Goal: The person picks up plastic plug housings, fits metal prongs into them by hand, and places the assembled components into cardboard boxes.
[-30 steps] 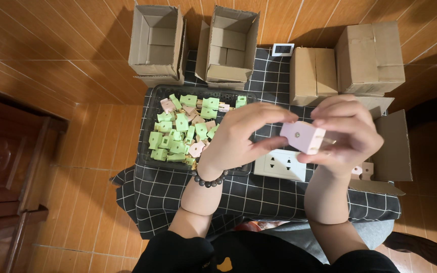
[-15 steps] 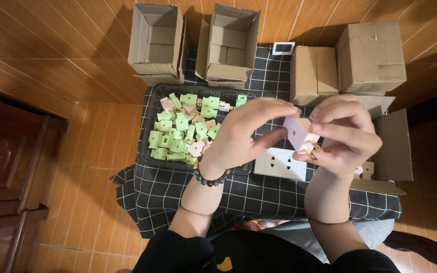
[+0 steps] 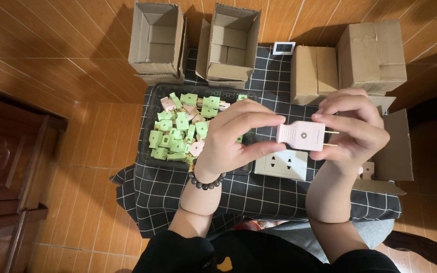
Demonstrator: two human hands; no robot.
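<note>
Above the checked counter (image 3: 279, 194), held level between both hands: a pale pink plug (image 3: 301, 136) with two metal prongs pointing right. Left hand (image 3: 233, 136), grip clamped on the plug's narrow left end, thumb below and forefinger above; dark bead bracelet (image 3: 206, 182) round that wrist. Right hand (image 3: 354, 126), grip closed on the plug's wider right end, fingers curled over the top, thumb near the prongs.

Just below the plug, flat on the cloth: a cream wall socket plate (image 3: 281, 165). Left of it, partly behind the left hand: a black tray (image 3: 150, 159) heaped with green plug halves (image 3: 175, 134) and a few pink ones (image 3: 168, 103).

On the far side, two open brown cartons: one (image 3: 157, 40) on the floor at far left, the other (image 3: 231, 43) on the cloth's far edge. Right of these, two closed cartons side by side, the smaller (image 3: 315, 73) left, the larger (image 3: 373, 55) right. Between open and closed cartons, a small white-framed device (image 3: 283, 48). At right, behind the right hand, an opened flat box (image 3: 393, 146) with its flap raised.

Underneath all, orange tiled floor (image 3: 67, 76); at far left, dark carved wooden furniture (image 3: 3, 167).
</note>
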